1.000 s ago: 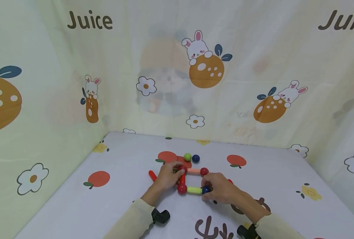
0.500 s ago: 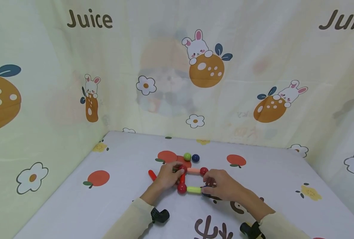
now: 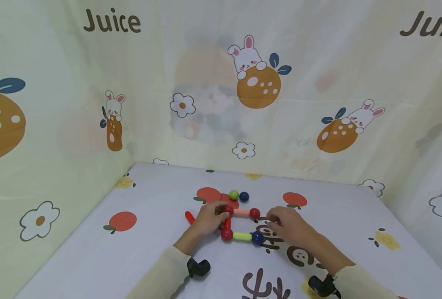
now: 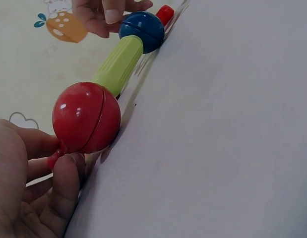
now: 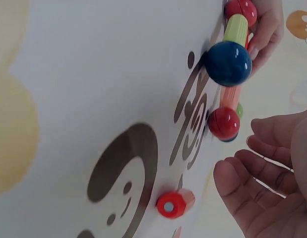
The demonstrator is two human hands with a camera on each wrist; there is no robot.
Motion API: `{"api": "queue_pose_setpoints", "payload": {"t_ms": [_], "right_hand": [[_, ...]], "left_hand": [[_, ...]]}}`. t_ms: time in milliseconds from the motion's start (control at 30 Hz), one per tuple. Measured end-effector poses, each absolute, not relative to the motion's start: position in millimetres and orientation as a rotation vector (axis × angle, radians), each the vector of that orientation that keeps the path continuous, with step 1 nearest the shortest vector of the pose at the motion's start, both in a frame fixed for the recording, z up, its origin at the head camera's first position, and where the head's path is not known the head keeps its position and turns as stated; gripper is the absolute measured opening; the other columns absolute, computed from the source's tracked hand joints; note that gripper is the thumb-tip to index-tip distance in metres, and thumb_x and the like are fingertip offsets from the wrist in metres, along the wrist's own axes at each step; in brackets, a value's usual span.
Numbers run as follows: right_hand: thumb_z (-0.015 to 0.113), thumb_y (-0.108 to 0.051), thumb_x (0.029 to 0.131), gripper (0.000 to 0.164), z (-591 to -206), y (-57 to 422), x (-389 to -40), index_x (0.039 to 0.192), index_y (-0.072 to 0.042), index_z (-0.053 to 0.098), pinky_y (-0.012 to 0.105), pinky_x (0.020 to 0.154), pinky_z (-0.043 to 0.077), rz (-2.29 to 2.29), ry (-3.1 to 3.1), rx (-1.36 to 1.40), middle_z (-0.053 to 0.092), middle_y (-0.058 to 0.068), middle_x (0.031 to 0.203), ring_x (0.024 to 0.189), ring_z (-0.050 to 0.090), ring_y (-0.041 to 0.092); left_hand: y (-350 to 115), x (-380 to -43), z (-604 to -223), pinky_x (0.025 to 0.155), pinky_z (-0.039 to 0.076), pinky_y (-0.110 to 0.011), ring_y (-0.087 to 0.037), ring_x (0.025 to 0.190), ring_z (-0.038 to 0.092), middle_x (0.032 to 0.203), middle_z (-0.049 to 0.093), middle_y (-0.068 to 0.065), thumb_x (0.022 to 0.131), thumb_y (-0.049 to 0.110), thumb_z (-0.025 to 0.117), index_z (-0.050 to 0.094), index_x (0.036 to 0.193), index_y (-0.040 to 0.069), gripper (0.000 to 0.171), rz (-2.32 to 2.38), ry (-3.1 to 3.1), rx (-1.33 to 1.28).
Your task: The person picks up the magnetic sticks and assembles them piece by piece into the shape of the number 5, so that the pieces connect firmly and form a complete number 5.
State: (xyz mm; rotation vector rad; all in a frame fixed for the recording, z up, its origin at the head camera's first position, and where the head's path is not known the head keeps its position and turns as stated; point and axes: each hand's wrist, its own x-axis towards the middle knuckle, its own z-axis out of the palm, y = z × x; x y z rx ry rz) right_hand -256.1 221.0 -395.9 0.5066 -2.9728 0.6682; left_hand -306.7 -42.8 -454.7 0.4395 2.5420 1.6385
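My left hand [image 3: 207, 220] pinches the red rod [image 3: 227, 222] of a three-sided frame, between the near red ball [image 3: 227, 234] and the far red ball [image 3: 228, 210]. A yellow-green rod [image 3: 242, 236] runs from the near ball to a dark blue ball [image 3: 257, 238]. From the far ball a pink rod [image 3: 241, 212] reaches another red ball [image 3: 255, 213]. My right hand [image 3: 291, 226] hovers just right of the frame's gap with fingers loosely bent, holding nothing. Below it in the right wrist view lies a loose red rod [image 5: 174, 204] with a metal tip.
A green ball [image 3: 233, 194] and a second blue ball [image 3: 244, 197] stand side by side behind the frame. Another red rod [image 3: 189, 217] lies left of my left hand, partly hidden by it. A printed cloth [image 3: 94, 257] covers the table, and curtains surround it.
My right hand has let go of the dark blue ball and moved right, away from the frame. The left hand keeps its hold in the same place.
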Motion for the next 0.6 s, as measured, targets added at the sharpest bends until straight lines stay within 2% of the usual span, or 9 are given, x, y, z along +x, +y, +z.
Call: {"api": "queue_pose_setpoints", "payload": {"t_ms": [200, 367, 600], "right_hand": [[0.073, -0.009, 0.091, 0.017, -395.4, 233.5, -256.9, 0.107, -0.005, 0.072, 0.028, 0.065, 0.049, 0.601, -2.954, 0.427, 0.059, -0.001, 0.082, 0.075, 0.052, 0.016], [0.076, -0.011, 0.088, 0.021, -395.5, 240.6, -258.2, 0.107, -0.003, 0.07, 0.034, 0.07, 0.054, 0.543, -2.988, 0.317, 0.061, 0.004, 0.086, 0.077, 0.054, 0.019], [0.076, -0.018, 0.089, 0.03, -400.4, 248.1, -260.3, 0.111, 0.001, 0.065, 0.031, 0.059, 0.05, 0.521, -3.07, 0.174, 0.059, 0.006, 0.081, 0.069, 0.053, 0.019]], "left_hand": [[-42.8, -306.3, -453.5, 0.061, 0.058, -0.03, -0.018, 0.067, 0.063, 0.105, 0.063, -0.009, 0.098, 0.014, 0.067, 0.059, 0.14, 0.009, 0.043, 1.648, 2.53, 0.44], [-43.0, -306.7, -454.6, 0.061, 0.058, -0.031, -0.018, 0.068, 0.065, 0.106, 0.063, -0.008, 0.099, 0.015, 0.067, 0.059, 0.14, 0.009, 0.043, 1.642, 2.537, 0.441], [-43.2, -308.4, -457.2, 0.06, 0.058, -0.03, -0.018, 0.067, 0.064, 0.103, 0.062, -0.007, 0.098, 0.016, 0.067, 0.059, 0.14, 0.01, 0.043, 1.635, 2.539, 0.444]]}}
